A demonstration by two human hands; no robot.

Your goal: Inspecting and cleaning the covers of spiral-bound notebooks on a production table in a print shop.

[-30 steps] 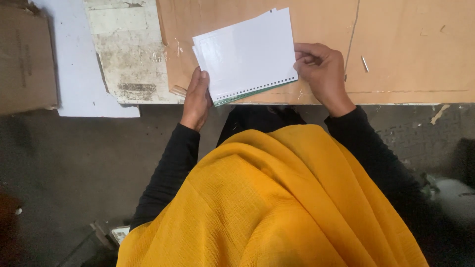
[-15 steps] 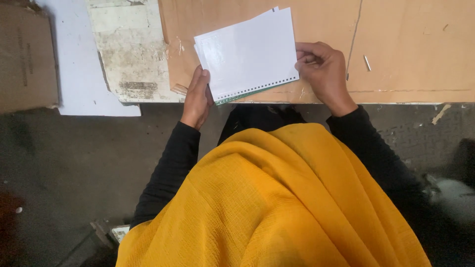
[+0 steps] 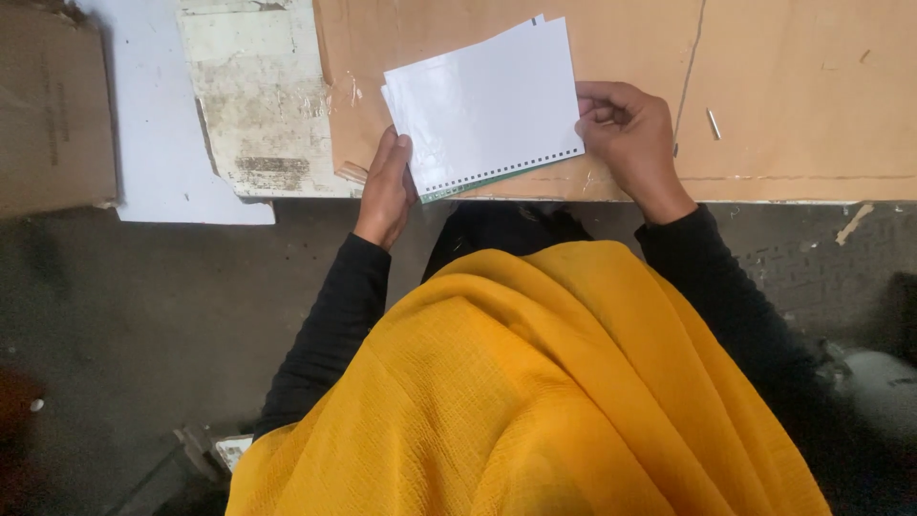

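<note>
Holding a thin stack of white glossy sheets with a row of small punched holes along the near edge [image 3: 482, 100], tilted slightly, just above the near edge of the brown board worktop [image 3: 793, 96]. Gripped at the lower left corner by the left hand [image 3: 385, 186], thumb pressed on top and fingers curled underneath, pinching the sheets. Steadied at the right edge by the right hand [image 3: 630, 143], fingers folded inward against the stack's side; cannot tell whether pinching the sheets there or only pushing on them. By the look of it, squaring and aligning the loose sheets, with a few corners poking out unevenly at the top and a green strip showing beneath the punched edge. Calls next for an even grip on both sides and light tapping or sliding so that the holes line up, without letting the slippery top sheet skid. Beside the stack, to the left: a worn, stained whitish board [image 3: 253, 96], a pale flat sheet [image 3: 153, 115] and a brown cardboard piece [image 3: 53, 105], cut off by the frame. Near the right hand, a small metal pin [image 3: 714, 123], too small to identify. Hidden under the draped yellow cloth [image 3: 516, 392]: the lap and everything below the worktop's edge. Underside of the stack and sheet count impossible to make out.
</note>
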